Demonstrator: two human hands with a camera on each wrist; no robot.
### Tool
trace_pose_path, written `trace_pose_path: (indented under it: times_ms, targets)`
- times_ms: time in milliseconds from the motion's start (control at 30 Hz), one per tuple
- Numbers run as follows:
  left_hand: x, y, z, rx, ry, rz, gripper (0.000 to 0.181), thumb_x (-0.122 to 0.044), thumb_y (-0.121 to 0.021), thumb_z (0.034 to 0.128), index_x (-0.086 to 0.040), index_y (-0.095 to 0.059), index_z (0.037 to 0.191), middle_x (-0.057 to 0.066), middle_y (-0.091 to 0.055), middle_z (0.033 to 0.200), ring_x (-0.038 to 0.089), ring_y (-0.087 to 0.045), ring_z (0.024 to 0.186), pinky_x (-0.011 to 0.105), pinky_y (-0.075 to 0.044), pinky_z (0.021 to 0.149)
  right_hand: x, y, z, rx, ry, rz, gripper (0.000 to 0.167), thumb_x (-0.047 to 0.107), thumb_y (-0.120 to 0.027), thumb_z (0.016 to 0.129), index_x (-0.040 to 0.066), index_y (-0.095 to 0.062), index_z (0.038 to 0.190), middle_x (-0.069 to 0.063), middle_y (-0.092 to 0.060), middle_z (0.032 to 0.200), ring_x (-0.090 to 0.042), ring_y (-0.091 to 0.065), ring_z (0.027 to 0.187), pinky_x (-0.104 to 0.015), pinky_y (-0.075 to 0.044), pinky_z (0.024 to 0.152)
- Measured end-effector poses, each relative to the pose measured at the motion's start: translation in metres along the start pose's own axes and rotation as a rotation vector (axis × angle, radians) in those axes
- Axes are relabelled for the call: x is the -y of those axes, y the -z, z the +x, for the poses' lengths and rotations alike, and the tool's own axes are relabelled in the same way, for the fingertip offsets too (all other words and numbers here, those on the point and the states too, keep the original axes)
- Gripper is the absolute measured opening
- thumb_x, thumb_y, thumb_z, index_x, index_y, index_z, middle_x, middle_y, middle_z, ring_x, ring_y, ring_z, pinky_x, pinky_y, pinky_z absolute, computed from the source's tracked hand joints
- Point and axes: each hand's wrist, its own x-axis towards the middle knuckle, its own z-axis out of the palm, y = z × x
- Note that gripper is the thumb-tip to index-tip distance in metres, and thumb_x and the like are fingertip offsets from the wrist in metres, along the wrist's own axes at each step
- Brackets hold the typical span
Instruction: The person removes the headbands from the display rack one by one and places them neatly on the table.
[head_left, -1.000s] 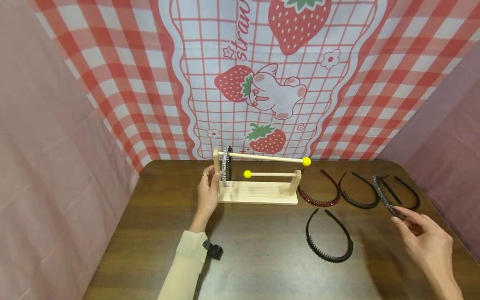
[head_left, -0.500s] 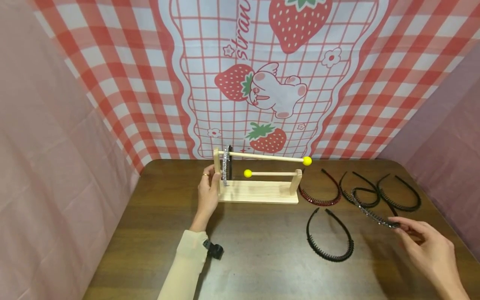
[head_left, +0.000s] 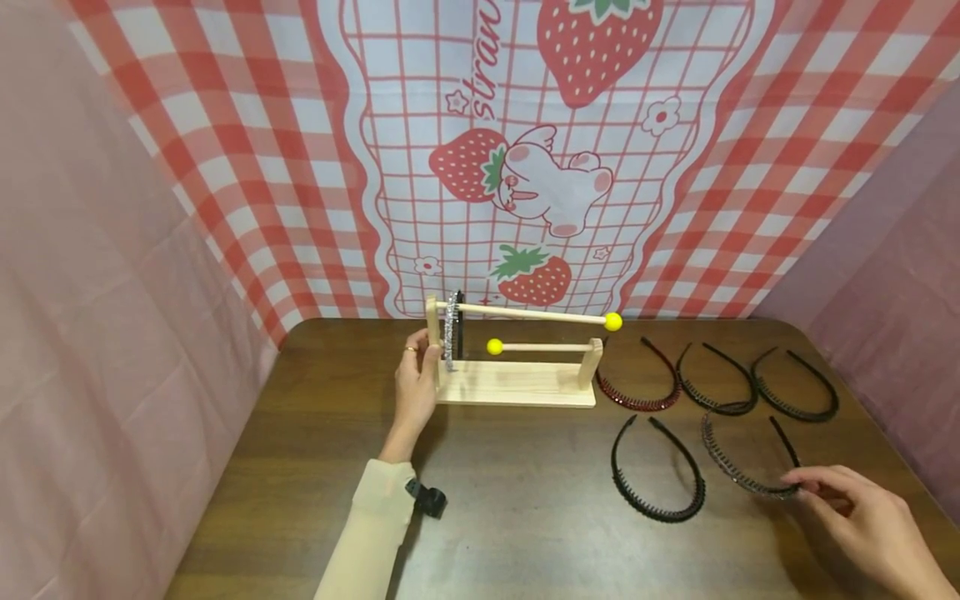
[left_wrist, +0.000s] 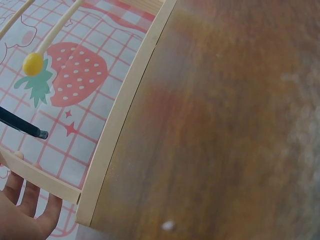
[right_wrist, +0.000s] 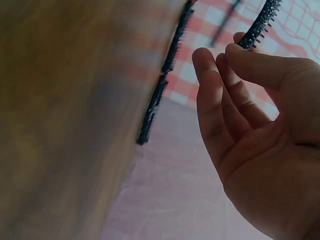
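Observation:
My left hand grips the left upright of a pale wooden stand. In the left wrist view its fingers lie against that upright. A silver glittery headband and a black one beside it hang on the stand's upper rod, near the left upright. At the right, my right hand pinches a dark sparkly toothed headband by its side. In the right wrist view, the thumb and a finger hold this headband, clear of the tabletop.
A dark red headband and two black headbands lie along the back right of the brown table. Another black headband lies nearer the front. Yellow balls cap the rods. A checked cloth hangs behind.
My right hand has moved slightly down and toward me with the sparkly headband, turning it from edge-on to a flatter, open-loop view. The left hand and stand have stayed put.

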Motion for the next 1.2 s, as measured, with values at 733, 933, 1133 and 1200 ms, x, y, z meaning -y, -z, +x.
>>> trace_pose_path:
  times_ms: [733, 933, 1133, 1200]
  targets:
    - [-0.002, 0.000, 0.002, 0.016, 0.040, 0.014, 0.068, -0.062, -0.053, 0.1049, -0.006, -0.063, 0.142, 0.019, -0.068, 0.117, 0.019, -0.058, 0.100, 0.039, -0.048, 0.090, -0.045, 0.010, 0.005, 0.153, 0.107, -0.156, 0.050, -0.022, -0.088, 0.067, 0.020, -0.078, 0.093, 0.001, -0.077, 0.090, 0.011, -0.056, 0.067, -0.022, -0.050, 0.054]
    - [-0.003, 0.000, 0.002, 0.010, 0.041, 0.008, 0.061, -0.056, -0.055, 0.1079, -0.006, -0.063, 0.142, 0.019, -0.068, 0.117, 0.020, -0.058, 0.100, 0.041, -0.048, 0.091, -0.046, 0.005, 0.009, 0.226, 0.056, -0.148, 0.042, -0.019, -0.087, 0.074, 0.017, -0.079, 0.095, -0.009, -0.079, 0.092, 0.009, -0.056, 0.068, -0.022, -0.048, 0.055]
    - [-0.003, -0.002, 0.002, -0.009, 0.032, 0.012, 0.043, -0.036, -0.058, 0.1129, -0.005, -0.064, 0.142, 0.021, -0.068, 0.116, 0.019, -0.056, 0.097, 0.042, -0.047, 0.089, -0.043, 0.003, 0.016, 0.266, 0.026, -0.179, 0.034, -0.011, -0.089, 0.080, 0.014, -0.081, 0.101, 0.001, -0.078, 0.090, 0.010, -0.055, 0.069, -0.024, -0.048, 0.056]
    - [-0.002, -0.002, 0.002, -0.007, 0.021, 0.012, 0.051, -0.045, -0.058, 0.1119, -0.005, -0.064, 0.141, 0.021, -0.068, 0.115, 0.021, -0.057, 0.097, 0.042, -0.048, 0.088, -0.043, 0.002, 0.017, 0.269, 0.022, -0.186, 0.034, -0.010, -0.090, 0.081, 0.013, -0.081, 0.104, 0.005, -0.075, 0.088, 0.011, -0.053, 0.070, -0.024, -0.048, 0.056]
